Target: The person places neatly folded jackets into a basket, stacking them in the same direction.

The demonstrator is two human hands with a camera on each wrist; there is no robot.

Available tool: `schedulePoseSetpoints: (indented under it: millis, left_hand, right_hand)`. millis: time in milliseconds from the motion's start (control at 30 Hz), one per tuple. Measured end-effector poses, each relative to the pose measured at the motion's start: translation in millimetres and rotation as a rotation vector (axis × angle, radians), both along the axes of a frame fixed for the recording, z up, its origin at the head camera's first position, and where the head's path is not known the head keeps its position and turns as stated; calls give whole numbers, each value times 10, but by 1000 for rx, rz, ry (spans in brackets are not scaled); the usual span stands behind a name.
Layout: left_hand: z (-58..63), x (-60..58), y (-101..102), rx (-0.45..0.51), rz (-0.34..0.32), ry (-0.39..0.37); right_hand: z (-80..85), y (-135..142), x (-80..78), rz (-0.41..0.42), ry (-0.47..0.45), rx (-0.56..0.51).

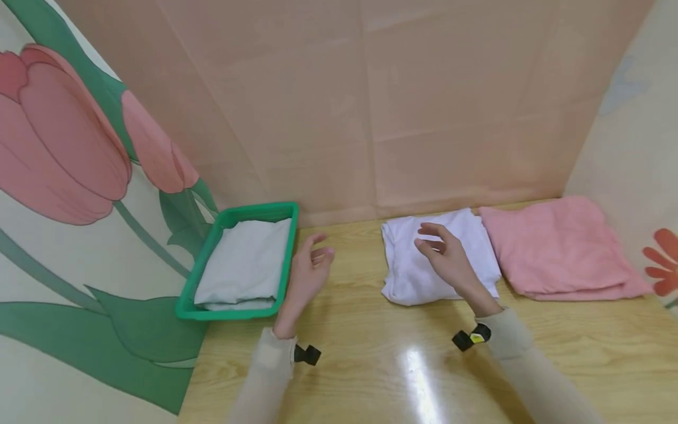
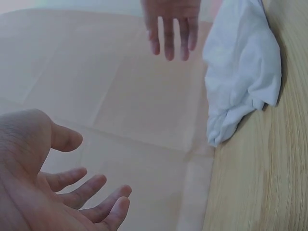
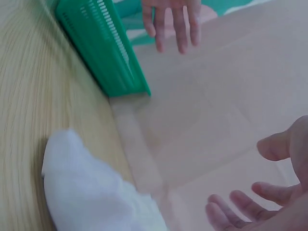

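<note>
My left hand [image 1: 309, 272] hovers just right of the green basket [image 1: 183, 307], fingers loosely bent and nothing held. Inside that basket lies a folded pale cloth [image 1: 245, 262]. My right hand [image 1: 447, 259] is raised over a folded white cloth [image 1: 405, 277], also holding nothing, its fingers relaxed. In the left wrist view the white cloth [image 2: 243, 67] lies apart from the left hand [image 2: 62, 178]. The right wrist view has the right hand [image 3: 269, 187] above the table, clear of the white cloth [image 3: 91, 192]. To the right sits a folded pink cloth [image 1: 561, 250], touching or nearly touching the white one.
Everything stands on a wood-grain table [image 1: 360, 335]. A beige sheet [image 1: 371, 106] hangs along its back edge. On the left is a wall [image 1: 143, 353] painted with tulips, and another painted wall [image 1: 625, 171] closes off the right side.
</note>
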State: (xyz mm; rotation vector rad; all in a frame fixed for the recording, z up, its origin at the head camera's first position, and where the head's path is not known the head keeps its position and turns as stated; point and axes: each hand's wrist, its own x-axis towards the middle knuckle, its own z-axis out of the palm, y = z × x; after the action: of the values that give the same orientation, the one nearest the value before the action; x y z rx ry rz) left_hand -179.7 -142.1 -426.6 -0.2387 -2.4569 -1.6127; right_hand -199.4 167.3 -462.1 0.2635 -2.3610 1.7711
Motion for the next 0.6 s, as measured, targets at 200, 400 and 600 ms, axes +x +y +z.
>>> schedulePoseSetpoints:
  millis: [200, 400, 600]
  left_hand:
    - [0, -50, 171, -12, -33, -28]
    - [-39, -104, 269, -34, -39, -13]
    - [-56, -172, 310, -40, -52, 1]
  right_hand:
    - [-57, 116, -20, -54, 89, 5]
    - [-58, 180, -46, -69, 93, 51]
    - [-51, 313, -119, -93, 94, 77]
